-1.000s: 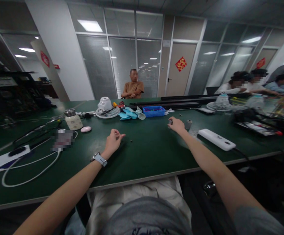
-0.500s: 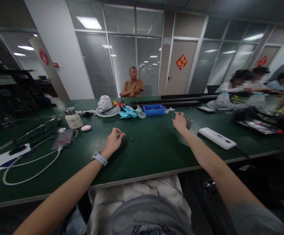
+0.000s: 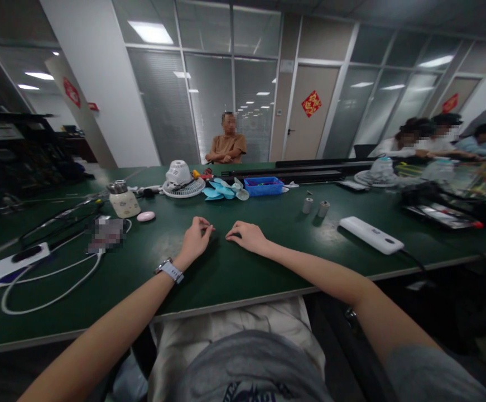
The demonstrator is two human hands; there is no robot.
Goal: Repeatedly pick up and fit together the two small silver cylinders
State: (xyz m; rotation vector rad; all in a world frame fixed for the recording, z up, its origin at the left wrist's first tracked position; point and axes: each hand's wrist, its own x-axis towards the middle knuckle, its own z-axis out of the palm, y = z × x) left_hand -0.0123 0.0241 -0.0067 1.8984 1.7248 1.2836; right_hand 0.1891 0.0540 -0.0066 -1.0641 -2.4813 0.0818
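Left hand (image 3: pixel 198 235) and right hand (image 3: pixel 248 237) are curling; whether the fingertips are pinching something, I cannot tell. At the right hand's two o'clock, two metal cans (image 3: pixel 307 206) are standing, probably stiff, best held around their sides.

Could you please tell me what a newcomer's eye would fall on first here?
Likely first are the left hand and right hand, close together over the green tabletop. Beyond them, a blue tray stands out beside light-blue fan blades, with two grey cylinders nearer on the right. At the back, a red diamond decoration hangs on the door.
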